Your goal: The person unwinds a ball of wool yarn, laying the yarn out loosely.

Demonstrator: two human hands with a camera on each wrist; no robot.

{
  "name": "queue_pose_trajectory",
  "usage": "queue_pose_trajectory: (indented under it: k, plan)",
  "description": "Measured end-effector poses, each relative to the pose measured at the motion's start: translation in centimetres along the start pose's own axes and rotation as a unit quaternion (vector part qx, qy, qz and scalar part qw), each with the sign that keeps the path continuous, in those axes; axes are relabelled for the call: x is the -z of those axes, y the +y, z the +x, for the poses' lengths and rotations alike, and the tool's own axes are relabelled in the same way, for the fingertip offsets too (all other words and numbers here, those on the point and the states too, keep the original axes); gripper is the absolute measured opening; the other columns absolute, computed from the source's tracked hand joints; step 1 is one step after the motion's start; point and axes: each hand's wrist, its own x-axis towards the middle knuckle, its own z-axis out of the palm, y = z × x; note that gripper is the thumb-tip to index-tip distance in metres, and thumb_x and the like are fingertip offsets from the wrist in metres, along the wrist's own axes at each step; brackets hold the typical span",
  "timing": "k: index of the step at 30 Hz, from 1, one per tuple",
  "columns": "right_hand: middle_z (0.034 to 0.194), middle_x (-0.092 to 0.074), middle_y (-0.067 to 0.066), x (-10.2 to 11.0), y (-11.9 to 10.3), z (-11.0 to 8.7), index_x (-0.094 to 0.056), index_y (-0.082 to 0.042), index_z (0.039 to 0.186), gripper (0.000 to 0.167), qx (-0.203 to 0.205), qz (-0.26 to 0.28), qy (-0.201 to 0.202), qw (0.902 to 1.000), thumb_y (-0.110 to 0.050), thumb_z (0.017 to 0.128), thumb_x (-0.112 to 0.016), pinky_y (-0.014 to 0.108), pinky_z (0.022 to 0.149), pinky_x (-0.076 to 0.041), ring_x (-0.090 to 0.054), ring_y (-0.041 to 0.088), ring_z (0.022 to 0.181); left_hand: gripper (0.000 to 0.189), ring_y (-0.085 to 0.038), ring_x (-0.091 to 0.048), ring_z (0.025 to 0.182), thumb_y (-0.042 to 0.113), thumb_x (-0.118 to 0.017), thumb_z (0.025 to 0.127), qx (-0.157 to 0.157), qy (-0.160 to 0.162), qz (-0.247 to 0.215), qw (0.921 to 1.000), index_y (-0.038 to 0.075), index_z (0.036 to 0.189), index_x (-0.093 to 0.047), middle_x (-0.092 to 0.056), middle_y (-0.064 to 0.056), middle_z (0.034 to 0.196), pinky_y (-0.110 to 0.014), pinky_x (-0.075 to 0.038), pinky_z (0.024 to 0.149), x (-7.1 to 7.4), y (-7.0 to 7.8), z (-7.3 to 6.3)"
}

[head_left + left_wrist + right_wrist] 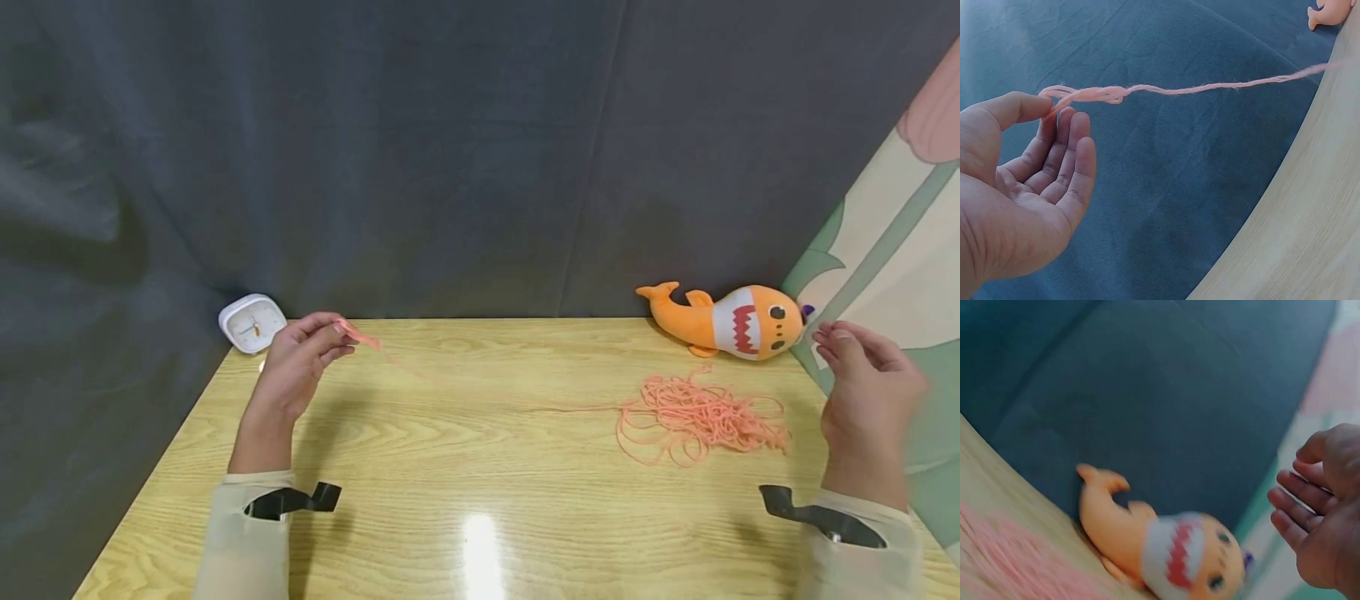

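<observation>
Between thumb and index finger my left hand (294,362) pinches a looped, knotted end of coral-pink yarn (1100,94); its other fingers are loosely bent. From there a single strand runs right, slanting down toward a tangled yarn pile (705,417) on the table. Up at the right side is my right hand (870,383), beyond the pile and near the head of an orange plush shark (753,323). The right wrist view shows that hand's fingers (1300,490) loosely bent, with nothing visible held in them.
A white clock (252,323) stands at the back left corner of the wooden table (450,467), close to my left hand. Dark curtain (420,167) hangs behind and at the left. Patterned fabric (900,242) with flower shapes borders the right side.
</observation>
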Motion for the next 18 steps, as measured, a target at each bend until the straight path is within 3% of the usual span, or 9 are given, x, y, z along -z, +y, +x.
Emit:
queue_pose_trajectory:
  k: [3,6,12,18]
  plan:
    - [0.101,-0.075,0.009,-2.7,0.6,-2.0,-0.072,0.01,0.11,0.025,0.01,0.023,-0.079,0.9965,-0.001,0.088,-0.079,0.018,0.082,-0.061,-0.075,0.018,0.093,0.017,-0.008,-0.07,0.087,0.008,-0.061,0.103,0.004,-0.002,0.004,1.0,0.017,0.096,-0.072,-0.072,0.007,0.093,-0.021,-0.06,0.083,0.0,0.0,0.1]
    - [0.103,-0.076,0.009,-5.5,2.1,-4.5,-0.07,0.012,0.114,0.028,0.019,0.002,-0.171,0.9852,-0.002,0.091,-0.076,0.019,0.085,-0.061,-0.075,0.018,0.095,0.019,-0.008,-0.071,0.087,0.006,-0.061,0.103,0.006,0.0,0.002,1.0,0.017,0.094,-0.073,-0.072,0.006,0.092,-0.021,-0.06,0.083,-0.2,0.0,0.2]
    - [0.103,-0.079,0.001,-10.2,6.3,-9.4,-0.067,0.013,0.116,0.027,0.049,-0.08,-0.311,0.9459,-0.007,0.098,-0.069,0.02,0.091,-0.059,-0.074,0.012,0.097,0.02,-0.008,-0.071,0.087,0.005,-0.061,0.103,0.005,-0.003,-0.001,1.0,0.017,0.093,-0.073,-0.074,0.006,0.091,-0.022,-0.06,0.084,-0.4,-0.1,0.2]
    - [0.109,-0.077,-0.004,-13.5,9.2,-13.1,-0.066,0.008,0.12,0.031,0.039,-0.143,-0.391,0.9085,-0.017,0.101,-0.067,0.021,0.095,-0.058,-0.072,0.01,0.102,0.018,-0.008,-0.071,0.086,0.005,-0.062,0.102,0.004,-0.001,-0.005,1.0,0.016,0.094,-0.073,-0.074,0.005,0.092,-0.022,-0.06,0.083,-0.4,-0.2,0.1]
